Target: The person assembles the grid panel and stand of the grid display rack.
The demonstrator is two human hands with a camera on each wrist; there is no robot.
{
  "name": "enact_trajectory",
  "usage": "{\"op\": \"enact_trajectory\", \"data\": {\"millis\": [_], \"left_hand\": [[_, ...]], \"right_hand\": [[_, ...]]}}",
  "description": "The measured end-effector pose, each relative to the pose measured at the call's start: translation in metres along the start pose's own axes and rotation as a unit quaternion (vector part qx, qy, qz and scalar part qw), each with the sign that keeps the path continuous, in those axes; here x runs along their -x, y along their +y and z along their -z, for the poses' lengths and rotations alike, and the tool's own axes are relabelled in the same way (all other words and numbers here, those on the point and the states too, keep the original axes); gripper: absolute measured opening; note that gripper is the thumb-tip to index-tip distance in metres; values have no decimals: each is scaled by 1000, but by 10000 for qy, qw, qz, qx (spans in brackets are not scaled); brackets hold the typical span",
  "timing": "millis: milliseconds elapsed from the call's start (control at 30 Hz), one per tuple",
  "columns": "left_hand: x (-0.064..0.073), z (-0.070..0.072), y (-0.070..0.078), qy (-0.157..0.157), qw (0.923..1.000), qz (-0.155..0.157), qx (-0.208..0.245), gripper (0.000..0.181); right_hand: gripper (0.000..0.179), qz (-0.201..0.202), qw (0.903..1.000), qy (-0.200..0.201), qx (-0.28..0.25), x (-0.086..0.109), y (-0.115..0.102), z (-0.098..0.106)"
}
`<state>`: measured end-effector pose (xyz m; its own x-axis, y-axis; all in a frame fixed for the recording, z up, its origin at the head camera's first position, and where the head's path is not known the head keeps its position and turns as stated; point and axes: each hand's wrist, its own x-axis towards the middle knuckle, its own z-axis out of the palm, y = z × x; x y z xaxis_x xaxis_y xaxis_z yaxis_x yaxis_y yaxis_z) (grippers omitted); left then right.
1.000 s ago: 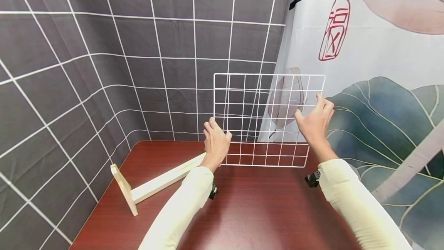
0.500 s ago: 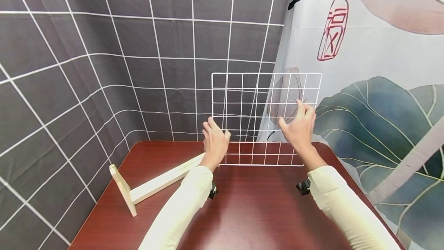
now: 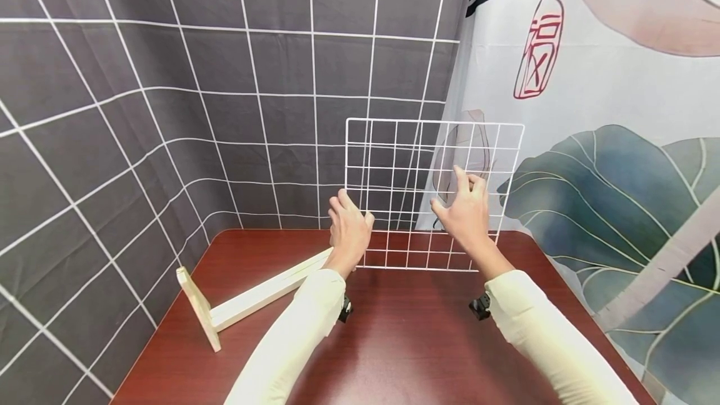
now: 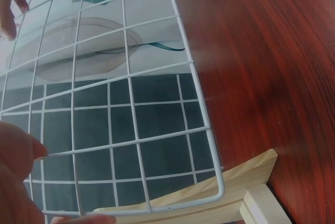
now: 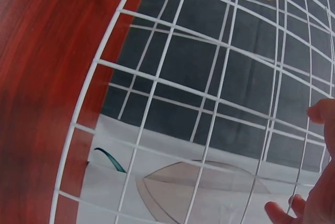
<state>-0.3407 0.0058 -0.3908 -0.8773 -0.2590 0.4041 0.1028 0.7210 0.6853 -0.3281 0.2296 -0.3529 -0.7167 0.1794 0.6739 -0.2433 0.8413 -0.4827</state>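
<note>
A white wire grid panel (image 3: 405, 167) stands upright over the table. My left hand (image 3: 350, 230) grips its left side edge, fingertips curled around the wire frame, as the left wrist view shows near the fingers (image 4: 86, 219). My right hand (image 3: 467, 208) is in front of the panel's right half, thumb and fingers spread apart, inside the right side edge. In the right wrist view, that hand's thumb (image 5: 319, 111) and fingers overlap the wires. A pale wooden bar (image 3: 270, 289) with a flat end plate (image 3: 198, 310) lies left of my left hand, its right end partly hidden.
The red-brown tabletop (image 3: 388, 342) spreads beneath both arms. A grey curtain with white grid lines (image 3: 281, 67) hangs behind and to the left. At the right hangs a white curtain (image 3: 506, 49) printed with leaves, close to the table's right edge.
My right hand has come off the panel's right edge and moved left across its front. The panel has shifted and turned slightly. My left hand has kept its place on the left edge.
</note>
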Motion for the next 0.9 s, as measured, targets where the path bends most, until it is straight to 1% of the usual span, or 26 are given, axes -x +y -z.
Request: {"op": "enact_trajectory", "data": {"millis": [167,300,433,633,900], "left_hand": [[0,1,-1,13,10000,-45,-9,77],[2,1,-1,9,10000,-84,-36,77],[5,2,0,-25,9999,-112,-75,78],[7,1,-2,25,9999,-115,-67,75],[8,3,-3,39,9999,-115,82,75]], "right_hand": [[86,-224,9994,-217,145,-3,-6,-4],[87,-392,9986,-264,245,-6,-9,-8],[82,-488,9983,-227,212,-8,-9,-9],[71,-599,9979,-101,231,-9,-9,-9],[67,-723,9973,-28,156,-9,-8,-8]]}}
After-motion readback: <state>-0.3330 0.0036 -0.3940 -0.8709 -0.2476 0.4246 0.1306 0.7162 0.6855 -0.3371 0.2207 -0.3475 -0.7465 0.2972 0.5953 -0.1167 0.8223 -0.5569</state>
